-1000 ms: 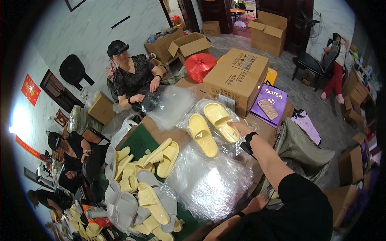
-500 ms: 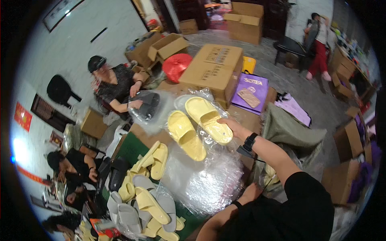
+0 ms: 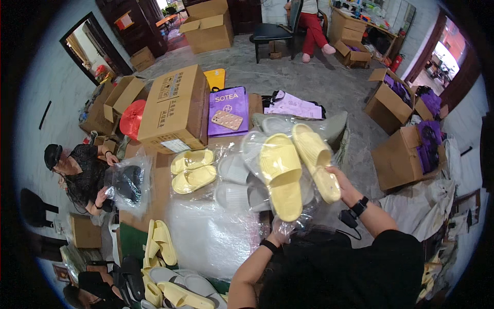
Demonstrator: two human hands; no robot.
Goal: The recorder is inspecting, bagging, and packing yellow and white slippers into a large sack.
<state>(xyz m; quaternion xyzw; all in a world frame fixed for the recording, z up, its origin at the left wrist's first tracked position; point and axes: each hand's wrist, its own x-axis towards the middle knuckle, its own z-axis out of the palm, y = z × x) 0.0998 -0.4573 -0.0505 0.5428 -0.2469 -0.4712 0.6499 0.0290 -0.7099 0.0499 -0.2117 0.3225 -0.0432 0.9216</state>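
Note:
A pair of yellow slippers [image 3: 280, 172] in a clear plastic bag [image 3: 292, 212] is held up above the table's right side. My right hand [image 3: 343, 186] is closed on the heel end of the right-hand slipper through the film. Below the other slipper's heel, my left hand [image 3: 279, 233] pinches the lower part of the bag; film partly covers its fingers. Behind the held pair lie bagged grey slippers [image 3: 232, 169], partly hidden. Another bagged yellow pair [image 3: 193, 179] rests to their left. A stack of clear plastic bags [image 3: 211, 237] lies in front of my left hand.
Loose yellow and grey slippers [image 3: 182, 296] are piled at the near left. A large carton [image 3: 172, 110], a purple bag [image 3: 241, 98] and a phone [image 3: 227, 120] occupy the table's far side. At left, a co-worker [image 3: 82, 172] handles a dark bagged item [image 3: 127, 183]. Open cartons [image 3: 404, 152] stand at right.
The view has swung to the right. My right hand has carried the bagged yellow slippers toward the table's right side, and my left hand has come up to the bag.

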